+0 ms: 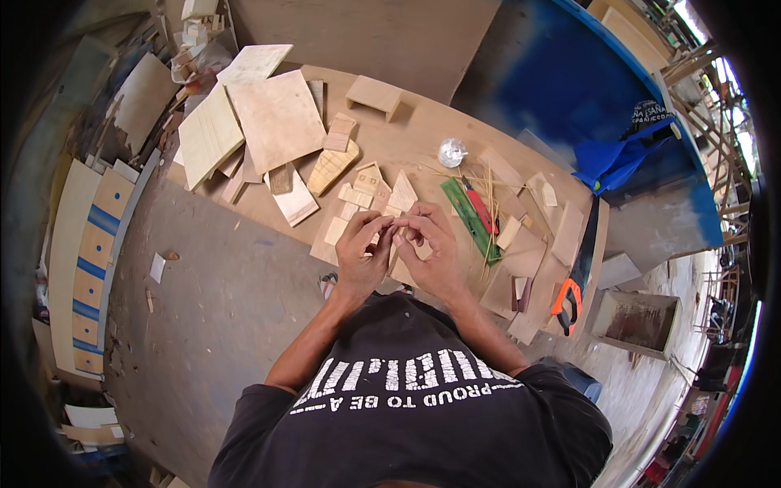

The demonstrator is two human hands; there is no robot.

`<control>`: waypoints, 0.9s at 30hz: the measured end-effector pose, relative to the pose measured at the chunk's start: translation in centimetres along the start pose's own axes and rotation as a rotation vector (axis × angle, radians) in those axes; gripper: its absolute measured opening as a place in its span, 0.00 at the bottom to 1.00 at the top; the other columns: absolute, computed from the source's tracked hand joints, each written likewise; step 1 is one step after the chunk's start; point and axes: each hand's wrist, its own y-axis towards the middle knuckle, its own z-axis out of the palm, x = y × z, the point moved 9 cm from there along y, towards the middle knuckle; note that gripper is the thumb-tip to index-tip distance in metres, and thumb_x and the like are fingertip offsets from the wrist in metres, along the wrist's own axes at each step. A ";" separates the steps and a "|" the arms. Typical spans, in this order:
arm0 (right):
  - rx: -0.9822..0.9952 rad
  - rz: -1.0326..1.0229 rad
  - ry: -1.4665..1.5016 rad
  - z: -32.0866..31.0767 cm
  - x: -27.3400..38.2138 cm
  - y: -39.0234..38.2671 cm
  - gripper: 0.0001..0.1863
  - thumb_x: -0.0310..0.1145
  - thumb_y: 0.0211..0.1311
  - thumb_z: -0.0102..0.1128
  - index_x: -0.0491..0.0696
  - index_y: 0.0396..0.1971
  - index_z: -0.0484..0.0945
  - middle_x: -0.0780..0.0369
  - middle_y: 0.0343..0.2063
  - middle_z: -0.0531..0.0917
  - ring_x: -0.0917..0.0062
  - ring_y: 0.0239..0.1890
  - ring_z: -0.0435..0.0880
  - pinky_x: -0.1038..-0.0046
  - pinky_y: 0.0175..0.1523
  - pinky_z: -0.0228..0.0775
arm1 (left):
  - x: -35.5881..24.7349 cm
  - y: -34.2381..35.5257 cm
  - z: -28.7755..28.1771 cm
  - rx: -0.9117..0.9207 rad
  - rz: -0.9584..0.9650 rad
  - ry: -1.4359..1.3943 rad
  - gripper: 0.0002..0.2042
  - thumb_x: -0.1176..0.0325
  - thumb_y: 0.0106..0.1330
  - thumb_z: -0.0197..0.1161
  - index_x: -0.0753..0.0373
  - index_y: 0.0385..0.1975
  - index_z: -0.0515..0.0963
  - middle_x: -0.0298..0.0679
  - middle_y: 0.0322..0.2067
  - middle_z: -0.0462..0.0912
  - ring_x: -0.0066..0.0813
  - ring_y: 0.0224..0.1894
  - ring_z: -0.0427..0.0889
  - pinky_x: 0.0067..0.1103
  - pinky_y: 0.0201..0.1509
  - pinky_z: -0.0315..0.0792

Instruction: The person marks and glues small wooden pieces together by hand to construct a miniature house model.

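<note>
My left hand [363, 254] and my right hand [431, 250] meet close to the table's near edge. Thumb and fingers of both are pinched together, tip to tip, on something too small to make out. Just beyond them lie small pale wooden blocks [355, 195] and a house-shaped wooden piece [370, 177] with little square window shapes. A pointed wooden piece [402, 193] is beside these. To the right of my right hand are a green strip [465, 213], a red-handled cutter [483, 213] and several thin sticks [508, 195].
Wooden boards [277, 122] are piled at the table's far left. A small shiny container [451, 152] stands behind the sticks. At the right edge lies a handsaw [567, 302] with an orange and black handle. A blue-painted panel [561, 73] rises behind; a wooden box [639, 321] sits lower right.
</note>
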 end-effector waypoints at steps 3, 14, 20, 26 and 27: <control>0.021 0.048 0.033 0.9 -0.5 -0.6 0.17 0.21 0.55 0.65 0.44 0.47 0.81 0.62 0.42 0.74 0.81 0.37 0.75 0.79 0.37 0.69 | 1.6 -0.2 -0.2 0.013 -0.136 -0.113 0.08 0.81 0.63 0.66 0.68 0.42 0.82 0.40 0.38 0.79 0.20 0.27 0.80 0.14 0.20 0.72; -0.048 -0.001 -0.201 -0.3 -1.5 0.9 0.23 0.19 0.58 0.60 0.45 0.55 0.79 0.62 0.43 0.75 0.80 0.34 0.73 0.77 0.39 0.67 | 7.6 -5.0 0.0 0.154 -0.885 -0.625 0.07 0.73 0.68 0.65 0.67 0.43 0.81 0.33 0.28 0.79 0.11 0.19 0.71 0.12 0.13 0.62; -0.281 0.086 -0.704 -7.5 -19.1 7.2 0.19 0.28 0.59 0.62 0.50 0.52 0.81 0.56 0.41 0.77 0.63 0.35 0.81 0.62 0.43 0.73 | 8.1 -6.1 -1.7 0.120 -1.067 -1.075 0.10 0.68 0.69 0.65 0.65 0.45 0.79 0.32 0.30 0.75 0.10 0.22 0.67 0.07 0.13 0.60; -0.053 0.276 -0.972 -6.2 -25.7 9.9 0.13 0.33 0.60 0.63 0.49 0.45 0.84 0.56 0.43 0.77 0.58 0.43 0.82 0.61 0.48 0.76 | 6.7 -5.5 -2.8 0.085 -0.957 -1.373 0.10 0.65 0.72 0.62 0.64 0.45 0.76 0.29 0.33 0.68 0.08 0.30 0.65 0.03 0.13 0.60; -0.045 0.263 -0.965 -5.8 -25.9 10.3 0.13 0.33 0.60 0.63 0.49 0.45 0.84 0.56 0.43 0.77 0.58 0.43 0.82 0.61 0.48 0.76 | 6.6 -5.3 -2.9 0.091 -0.933 -1.418 0.10 0.65 0.72 0.61 0.64 0.45 0.75 0.29 0.33 0.67 0.08 0.31 0.65 0.03 0.13 0.60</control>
